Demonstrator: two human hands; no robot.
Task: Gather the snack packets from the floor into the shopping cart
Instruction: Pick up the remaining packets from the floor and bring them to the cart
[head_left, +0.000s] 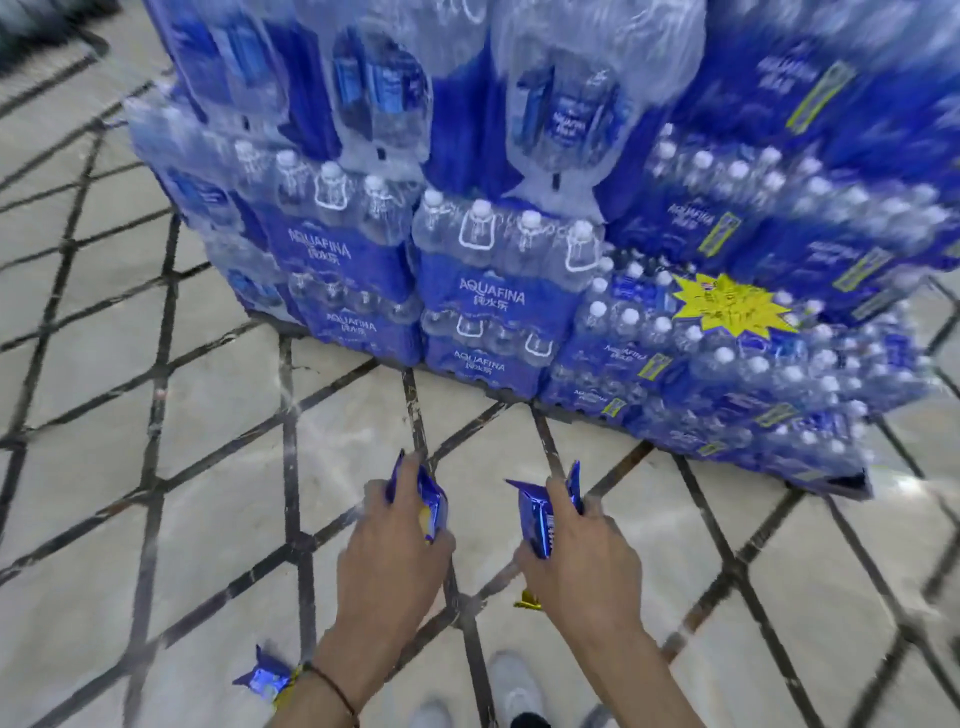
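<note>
My left hand (392, 551) grips a blue snack packet (428, 501) above the tiled floor. My right hand (576, 556) grips a second blue snack packet (540, 519). Both packets are held up in front of me, side by side. Another blue packet (262, 678) lies on the floor at the lower left, partly hidden by my left forearm. A small gold wrapper corner (527, 603) shows on the floor under my right hand. No shopping cart is in view.
A tall stack of shrink-wrapped blue water-bottle packs (483, 291) stands directly ahead on a low pallet, with a yellow star price tag (735, 304). Pale floor tiles with dark diagonal lines (156, 415) spread left. My shoes (511, 686) show at the bottom.
</note>
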